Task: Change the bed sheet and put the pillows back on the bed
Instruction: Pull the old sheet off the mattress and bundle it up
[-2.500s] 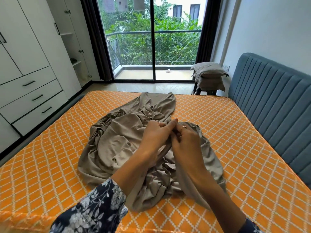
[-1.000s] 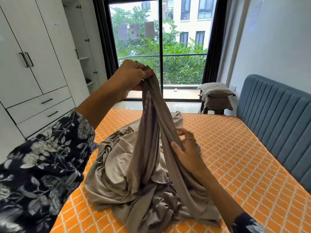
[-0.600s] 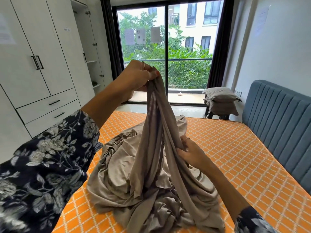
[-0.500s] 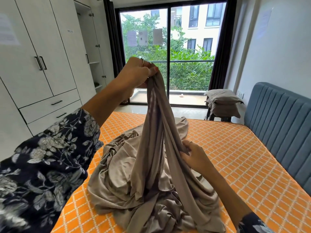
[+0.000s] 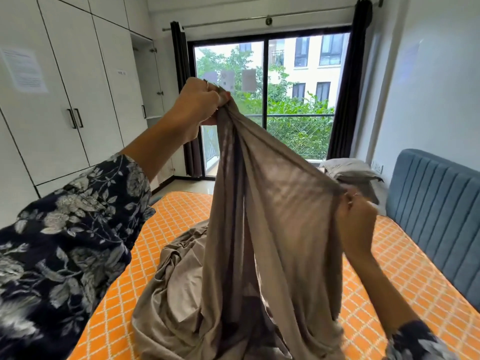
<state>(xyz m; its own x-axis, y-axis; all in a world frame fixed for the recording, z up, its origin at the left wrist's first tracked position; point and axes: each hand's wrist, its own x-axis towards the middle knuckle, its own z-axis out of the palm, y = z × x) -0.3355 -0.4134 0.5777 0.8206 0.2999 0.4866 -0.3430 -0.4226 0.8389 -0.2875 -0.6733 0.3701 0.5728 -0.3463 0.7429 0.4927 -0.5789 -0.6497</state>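
- Nearest, a dark sleeve with a pale floral print (image 5: 65, 242) covers the person's left forearm at the lower left; a scrap of the same print shows at the lower right wrist.
- Below both sets of fingers, most of a thin taupe-grey fabric bed sheet (image 5: 272, 229) lies in a crumpled heap on the orange mattress with a white diamond lattice pattern (image 5: 405, 268).
- The right hand (image 5: 357, 222) is at mid height, its fingers curled and pinching one edge of the sheet; a ring shows on one finger.
- The left hand (image 5: 198, 105) is raised higher and to the left of the right fingers, its fingers bunched tight around a gathered end of the same sheet.
- Between the two grips the sheet is stretched in a slanting span, thin enough for light to show through, and folds hang from it down to the heap.
- Right of the right fingers stands a blue padded headboard with vertical channels (image 5: 436, 216).
- Just beyond the right fingers, grey pillows (image 5: 348, 171) are stacked off the bed, near the headboard's far end.
- Left of the left fingers runs a white wardrobe with black handles (image 5: 78, 100).
- Farthest, behind the left fingers, is a black-framed glass sliding door (image 5: 265, 100) flanked by dark curtains (image 5: 345, 87), with green trees and a pale building outside.
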